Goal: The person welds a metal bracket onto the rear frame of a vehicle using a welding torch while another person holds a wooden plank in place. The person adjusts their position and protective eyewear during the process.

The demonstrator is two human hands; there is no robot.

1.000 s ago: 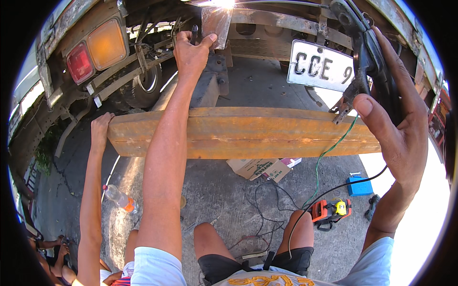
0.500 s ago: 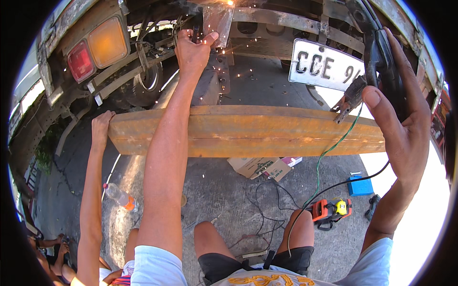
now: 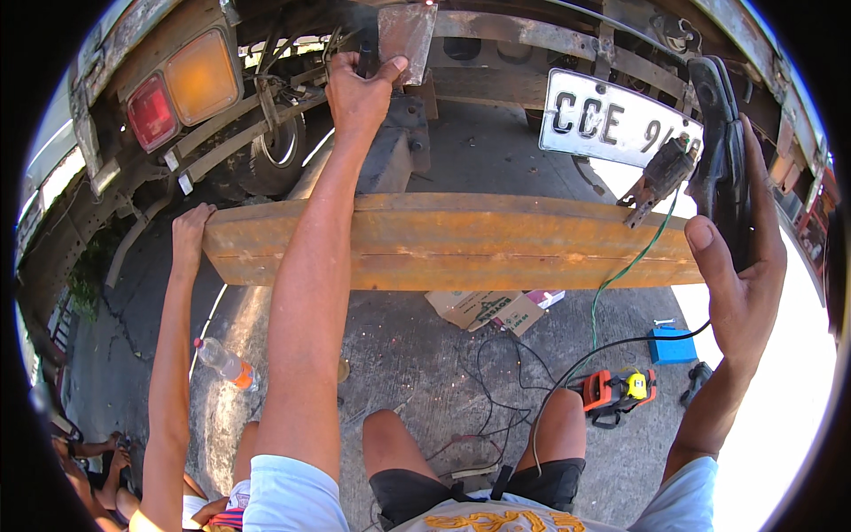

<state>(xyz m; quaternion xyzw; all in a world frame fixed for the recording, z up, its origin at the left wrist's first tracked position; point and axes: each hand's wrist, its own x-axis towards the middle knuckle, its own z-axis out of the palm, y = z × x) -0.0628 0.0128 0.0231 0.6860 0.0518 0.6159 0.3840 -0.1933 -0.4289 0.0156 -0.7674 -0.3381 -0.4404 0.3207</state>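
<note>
My left hand [image 3: 359,97] is closed at the upper centre, its thumb on a small grey metal plate [image 3: 405,35] and a short dark upright object [image 3: 364,58] by its fingers. My right hand [image 3: 736,293] grips a black welding holder [image 3: 714,160] at the right, with a black cable below it. A long rusty steel beam [image 3: 443,239] lies across beneath both arms. A dark metal clamp [image 3: 660,177] with a green wire sits at its right part, left of the holder. Behind is the rear of a truck with a white licence plate [image 3: 585,120] and a lamp [image 3: 199,75].
A co-worker's hand [image 3: 188,226] holds the beam's left end; another person [image 3: 102,479] is at lower left. On the concrete ground [image 3: 425,363] are a bottle [image 3: 226,363], a cardboard box [image 3: 479,310], cables, an orange-black machine [image 3: 612,395] and a blue box [image 3: 672,346].
My right hand and the holder have moved down, away from the top of the plate. The bright flash and most flying sparks have died away, leaving faint smoke. My left hand remains at the plate.
</note>
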